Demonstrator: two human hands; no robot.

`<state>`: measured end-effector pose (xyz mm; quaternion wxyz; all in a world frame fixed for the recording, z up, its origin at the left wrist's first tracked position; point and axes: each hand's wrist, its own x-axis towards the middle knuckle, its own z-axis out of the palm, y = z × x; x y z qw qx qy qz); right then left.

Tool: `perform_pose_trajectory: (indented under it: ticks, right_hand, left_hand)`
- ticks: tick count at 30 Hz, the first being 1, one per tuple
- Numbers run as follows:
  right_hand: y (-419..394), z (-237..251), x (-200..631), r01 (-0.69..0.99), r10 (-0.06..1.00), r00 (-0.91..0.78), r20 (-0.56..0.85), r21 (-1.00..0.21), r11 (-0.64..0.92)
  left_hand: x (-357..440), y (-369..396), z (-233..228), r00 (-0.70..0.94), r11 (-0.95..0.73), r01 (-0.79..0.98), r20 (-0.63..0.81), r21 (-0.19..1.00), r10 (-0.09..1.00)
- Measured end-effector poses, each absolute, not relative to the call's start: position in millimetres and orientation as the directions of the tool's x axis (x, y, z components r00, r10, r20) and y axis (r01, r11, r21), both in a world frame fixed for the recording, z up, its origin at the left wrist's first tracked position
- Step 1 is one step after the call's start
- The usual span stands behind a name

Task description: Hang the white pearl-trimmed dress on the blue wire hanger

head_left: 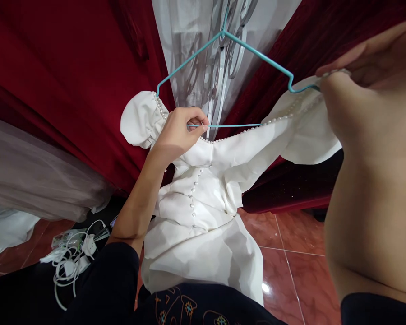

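Two hands hold a white puffy-sleeved dress with pearl trim [203, 194] on a thin blue wire hanger [230, 81]: left hand [181, 133] fingers pinched on the hanger's bottom bar, right hand [355, 90] fingers pinched on the dress shoulder at the hanger's right end.

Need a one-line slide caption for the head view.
Left hand pinches the teal hanger bar; right hand grips the white dress shoulder at the hanger's end.

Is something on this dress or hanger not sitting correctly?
Yes. The white dress hangs unevenly on the turquoise hanger: its left puff sleeve sits below the hanger's end, while the right hand holds the other sleeve up at the notch.
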<state>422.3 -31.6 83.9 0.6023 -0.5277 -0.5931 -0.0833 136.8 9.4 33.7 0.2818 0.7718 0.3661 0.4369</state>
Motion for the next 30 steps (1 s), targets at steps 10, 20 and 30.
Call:
perform_pose_trajectory:
  ticks: [10,20,30]
  right_hand:
    - [-19.7,62.1,379.3,0.466,0.411,0.181,0.894,-0.446,0.764]
    - [-14.0,-5.1,361.6,0.708,0.549,-0.227,0.804,-0.251,0.660]
    - [-11.0,-12.6,358.7,0.696,0.519,-0.168,0.838,-0.272,0.664]
  left_hand:
    - [129.7,12.1,27.0,0.297,-0.623,0.431,0.549,0.653,0.781]
    - [148.2,16.9,17.1,0.248,-0.578,0.448,0.526,0.682,0.813]
    - [147.1,6.9,20.4,0.230,-0.618,0.403,0.579,0.675,0.782]
